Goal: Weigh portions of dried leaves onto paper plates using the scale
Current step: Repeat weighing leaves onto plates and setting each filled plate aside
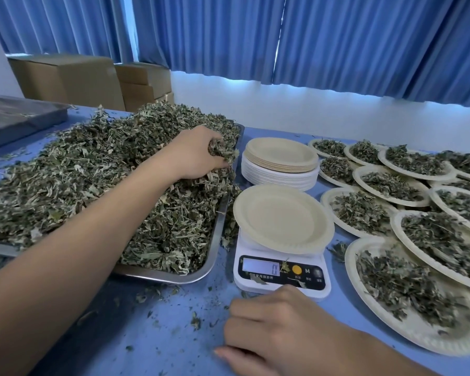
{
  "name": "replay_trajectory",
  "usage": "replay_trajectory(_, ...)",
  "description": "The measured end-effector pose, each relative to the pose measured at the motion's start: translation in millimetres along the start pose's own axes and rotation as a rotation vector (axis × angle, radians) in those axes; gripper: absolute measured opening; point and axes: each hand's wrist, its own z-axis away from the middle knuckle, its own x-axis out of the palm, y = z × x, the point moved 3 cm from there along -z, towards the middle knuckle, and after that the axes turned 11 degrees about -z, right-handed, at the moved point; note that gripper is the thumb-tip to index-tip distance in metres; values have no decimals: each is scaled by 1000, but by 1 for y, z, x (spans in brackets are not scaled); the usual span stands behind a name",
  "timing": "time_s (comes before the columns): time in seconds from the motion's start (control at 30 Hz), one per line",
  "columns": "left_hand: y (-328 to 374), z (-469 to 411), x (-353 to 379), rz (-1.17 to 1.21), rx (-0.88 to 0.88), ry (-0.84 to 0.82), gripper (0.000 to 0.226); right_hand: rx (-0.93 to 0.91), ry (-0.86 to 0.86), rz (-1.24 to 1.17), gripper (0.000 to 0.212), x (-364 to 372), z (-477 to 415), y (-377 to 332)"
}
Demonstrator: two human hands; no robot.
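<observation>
A big heap of dried leaves [98,172] fills a steel tray [215,240] on the left. My left hand [198,153] is dug into the heap's right side, its fingers curled round a clump of leaves. A white digital scale [280,272] stands right of the tray, reading 0, with an empty paper plate [282,218] on top. On the blue table just in front of the scale rests my right hand [277,324], fingers loosely curled and holding nothing.
A stack of empty paper plates [281,164] stands behind the scale. Several plates filled with leaves [407,289] cover the right side. Leaf crumbs litter the blue table [158,321]. A second steel tray [17,118] and cardboard boxes [73,80] sit at the back left.
</observation>
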Motion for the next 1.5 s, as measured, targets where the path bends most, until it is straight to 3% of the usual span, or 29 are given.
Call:
replay_trajectory(0.17,-6,2,1,-154,-79,-88,68,20,-12,-16,31,1,0,1)
replay_trajectory(0.37,-3,7,-16,-176,-52,224,42,33,-32,-21,31,1,0,1)
replay_trajectory(0.47,-5,7,-15,-175,-76,122,48,28,-24,-17,31,0,0,0)
replay_trajectory(0.53,-4,7,-12,-101,-77,128,41,29,-26,-16,31,0,0,0)
replay_trajectory(0.6,0,8,-11,67,-70,266,25,40,-33,-9,30,0,0,0)
replay_trajectory(0.67,3,8,-9,123,-80,323,27,54,-41,2,31,0,0,-1)
replay_trajectory(0.8,3,6,3,-33,-84,62,42,65,-53,1,32,0,-1,-2)
replay_trajectory(0.87,2,7,5,-97,-103,20,54,70,-61,6,32,0,-1,-2)
replay_trajectory(1.07,19,15,-10,53,0,291,30,84,-69,5,32,1,-1,-2)
replay_trajectory(1.13,30,20,-12,165,73,310,20,85,-62,-2,31,1,0,-2)
replay_trajectory(1.3,68,35,4,233,325,183,21,100,-63,8,29,3,0,0)
replay_trajectory(1.43,78,41,37,99,385,-219,56,103,-70,3,28,3,0,-1)
replay_trajectory(1.5,74,39,37,161,369,-275,66,101,-73,15,29,2,0,-1)
